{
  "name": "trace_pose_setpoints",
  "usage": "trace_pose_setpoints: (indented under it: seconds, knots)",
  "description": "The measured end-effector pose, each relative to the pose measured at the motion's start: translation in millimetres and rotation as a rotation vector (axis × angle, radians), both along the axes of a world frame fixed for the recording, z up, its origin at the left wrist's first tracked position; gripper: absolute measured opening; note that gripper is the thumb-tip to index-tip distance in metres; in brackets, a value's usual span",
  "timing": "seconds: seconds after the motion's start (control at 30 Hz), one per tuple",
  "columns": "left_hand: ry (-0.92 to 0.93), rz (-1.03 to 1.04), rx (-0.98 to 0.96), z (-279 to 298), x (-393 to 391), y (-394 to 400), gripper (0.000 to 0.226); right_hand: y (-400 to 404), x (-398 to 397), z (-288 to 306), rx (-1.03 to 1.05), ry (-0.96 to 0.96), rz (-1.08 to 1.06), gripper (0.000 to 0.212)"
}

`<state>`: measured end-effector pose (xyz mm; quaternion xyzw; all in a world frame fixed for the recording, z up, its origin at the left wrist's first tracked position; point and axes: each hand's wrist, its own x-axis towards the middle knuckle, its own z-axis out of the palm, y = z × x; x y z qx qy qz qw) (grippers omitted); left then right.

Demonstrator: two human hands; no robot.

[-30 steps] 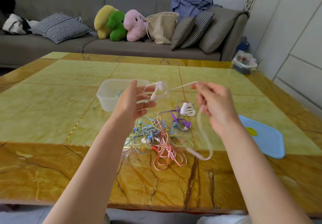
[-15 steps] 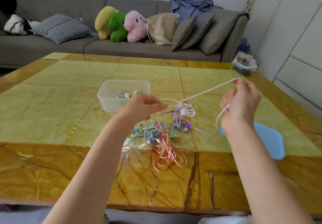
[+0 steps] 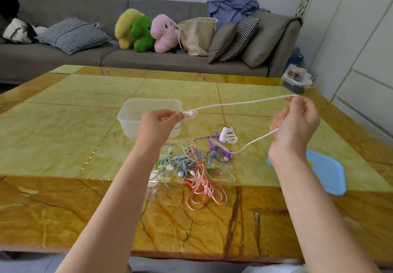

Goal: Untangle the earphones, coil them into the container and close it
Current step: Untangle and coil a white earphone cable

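A white earphone cable stretches in the air between my hands. My left hand pinches its earbud end just in front of the clear plastic container. My right hand grips the cable at the far right, raised above the table; from it the cable's loose end drops to the table by the purple earphones. A tangled heap of coloured earphones lies between my arms, pink loops nearest me. The container's blue lid lies flat on the right.
A small coiled white cable sits behind the tangle. The yellow marble table has a sofa with cushions, plush toys and a bag beyond it. A plastic box stands past the far right corner.
My hands have drawn apart: the right hand went right and up, pulling the white cable taut, and the left hand moved in front of the container with the earbud end.
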<state>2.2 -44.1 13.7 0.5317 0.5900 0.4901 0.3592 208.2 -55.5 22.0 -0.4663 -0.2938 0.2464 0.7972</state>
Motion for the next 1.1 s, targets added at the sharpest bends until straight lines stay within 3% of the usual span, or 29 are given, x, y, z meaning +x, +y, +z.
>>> trace_pose_setpoints:
  seconds: [0.07,0.13,0.2,0.3,0.37,0.5,0.63,0.77,0.87,1.0,1.1]
  knots:
    - [-0.056,-0.023,-0.024,3,0,-2,0.015,4,4,-6,-0.157,-0.247,0.006,0.029]
    - [-0.063,-0.067,-0.039,6,2,-4,0.018,6,2,-13,-0.359,-0.506,0.14,0.025]
    - [-0.051,-0.107,-0.027,8,5,-6,0.018,5,-5,-20,-0.517,-0.709,0.318,0.006]
    - [0.037,-0.134,0.037,10,9,-6,0.021,0,-12,-17,-0.549,-1.008,0.374,0.059]
    - [0.083,-0.157,0.088,11,10,-6,0.019,-4,-14,-9,-0.395,-1.096,0.406,0.071]
    - [0.106,-0.19,0.153,8,9,-2,0.02,-7,-22,-7,-0.244,-0.956,0.663,0.067]
    - [0.16,-0.274,0.189,5,14,-2,0.022,-2,-24,-11,-0.15,-0.862,0.541,0.018]
    - [0.142,-0.397,0.193,0,19,-4,0.023,-3,-23,-9,-0.114,-0.799,0.463,0.023]
    - [0.258,-0.41,0.181,-2,27,-5,0.026,-7,-28,-8,-0.087,-0.673,0.486,0.021]
    - [0.328,-0.266,0.169,-5,22,-2,0.025,-9,-28,-3,-0.076,-0.296,0.507,0.022]
    - [0.078,-0.184,0.073,-2,9,-1,0.024,-6,-16,3,-0.062,-0.01,0.453,0.021]
